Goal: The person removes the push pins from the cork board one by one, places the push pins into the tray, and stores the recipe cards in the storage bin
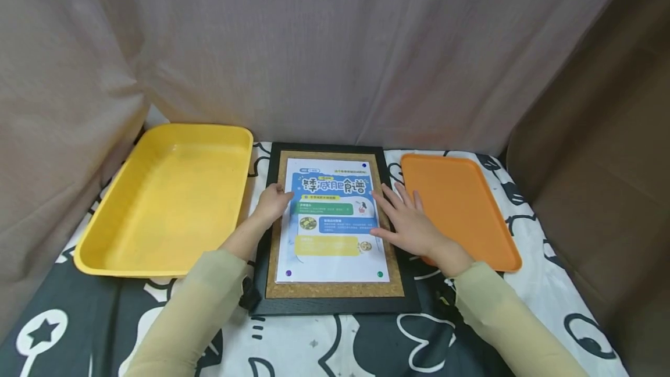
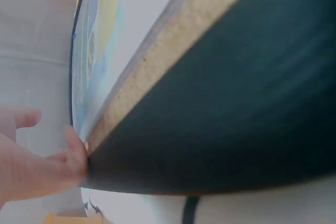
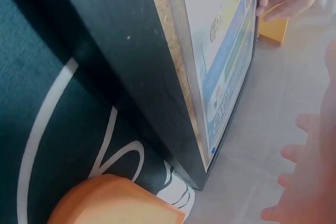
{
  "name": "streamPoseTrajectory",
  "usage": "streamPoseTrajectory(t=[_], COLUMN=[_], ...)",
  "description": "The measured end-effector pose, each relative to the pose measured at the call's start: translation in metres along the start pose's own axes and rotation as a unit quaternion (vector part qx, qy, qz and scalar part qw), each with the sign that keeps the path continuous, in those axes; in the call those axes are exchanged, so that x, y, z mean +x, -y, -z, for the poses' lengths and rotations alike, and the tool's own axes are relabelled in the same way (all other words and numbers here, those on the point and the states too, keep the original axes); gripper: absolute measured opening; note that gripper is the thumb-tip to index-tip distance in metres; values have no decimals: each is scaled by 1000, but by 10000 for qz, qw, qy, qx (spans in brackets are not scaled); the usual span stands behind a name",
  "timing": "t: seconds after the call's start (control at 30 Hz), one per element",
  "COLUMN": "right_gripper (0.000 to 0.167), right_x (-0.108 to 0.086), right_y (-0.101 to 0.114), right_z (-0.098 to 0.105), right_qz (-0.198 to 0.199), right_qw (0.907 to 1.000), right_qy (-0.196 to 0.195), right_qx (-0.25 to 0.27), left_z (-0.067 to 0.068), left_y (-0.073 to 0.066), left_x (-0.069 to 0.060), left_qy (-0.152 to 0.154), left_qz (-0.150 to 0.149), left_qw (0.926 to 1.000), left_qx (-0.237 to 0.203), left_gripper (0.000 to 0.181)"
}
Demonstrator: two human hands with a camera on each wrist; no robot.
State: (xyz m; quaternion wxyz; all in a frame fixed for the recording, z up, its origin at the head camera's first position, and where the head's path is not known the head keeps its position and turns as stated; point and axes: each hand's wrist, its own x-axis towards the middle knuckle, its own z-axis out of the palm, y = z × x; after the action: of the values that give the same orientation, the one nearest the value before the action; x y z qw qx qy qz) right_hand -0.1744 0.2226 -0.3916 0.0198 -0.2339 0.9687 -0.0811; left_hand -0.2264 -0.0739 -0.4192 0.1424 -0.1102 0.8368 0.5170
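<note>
A white printed poster (image 1: 335, 266) lies on a corkboard (image 1: 335, 290) with a black frame (image 1: 335, 306). Pins show at three of its corners: a blue pin (image 1: 364, 165), a purple pin (image 1: 288, 273) and a green pin (image 1: 380, 274). My left hand (image 1: 273, 202) is at the board's left side, fingertips by the poster's edge; in the left wrist view, its thumb and finger (image 2: 76, 156) stand apart with nothing visible between them. Over the right side, my right hand (image 1: 410, 223) has spread fingers, near the poster's edge; whether they touch it cannot be told.
To the left lies a large yellow tray (image 1: 167, 208). A flat orange tray (image 1: 466, 214) lies at the right, partly behind my right hand. The patterned black and white cloth (image 1: 293, 348) covers the surface, and a grey curtain (image 1: 314, 51) hangs behind.
</note>
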Motion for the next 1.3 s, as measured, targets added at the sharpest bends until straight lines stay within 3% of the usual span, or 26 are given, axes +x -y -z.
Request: streamPoseTrajectory(t=[0.1, 0.23, 0.37, 0.43, 0.5, 0.67, 0.77, 0.93, 1.03, 1.17, 1.3], right_gripper=[79, 79, 76, 74, 73, 69, 67, 63, 67, 71, 71], right_x=[0, 0, 2, 3, 4, 5, 6, 8, 8, 5, 2], right_y=[0, -1, -1, 0, 0, -1, 1, 3, 4, 0, -6], right_z=[-2, -3, -3, -3, -3, -3, -3, -6, -11, -21, -27], right_qz=[19, 3, 16, 40, 67, 89, 134, 136, 49, -125, -167], right_qw=[10000, 9999, 9999, 10000, 9999, 9999, 9999, 9999, 9999, 9976, 9966], right_qy=[-7, -88, -88, -46, -54, -89, -82, -68, 140, 626, 769], right_qx=[50, 81, 48, 77, 100, 52, 64, 49, -68, -280, -260], left_z=[-1, -9, -19, -22, -23, -23, -24, -30, -32, -31, -28], left_y=[-1, -4, -6, -8, -9, -13, -15, -18, -20, -19, -19], left_x=[0, -1, -1, 0, 1, 5, 6, 8, 8, 8, 6], left_qy=[-62, -305, -679, -803, -858, -723, -738, -774, -844, -906, -823], left_qz=[91, -129, -296, -213, -89, 300, 445, 377, 364, 460, 454], left_qw=[9996, 9945, 9753, 9686, 9668, 9743, 9731, 9536, 9424, 9450, 9574], left_qx=[262, 998, 2081, 2342, 2404, 2113, 2137, 2885, 3215, 3109, 2729], left_gripper=[61, 68, 74, 73, 71, 75, 79, 80, 85, 83, 73])
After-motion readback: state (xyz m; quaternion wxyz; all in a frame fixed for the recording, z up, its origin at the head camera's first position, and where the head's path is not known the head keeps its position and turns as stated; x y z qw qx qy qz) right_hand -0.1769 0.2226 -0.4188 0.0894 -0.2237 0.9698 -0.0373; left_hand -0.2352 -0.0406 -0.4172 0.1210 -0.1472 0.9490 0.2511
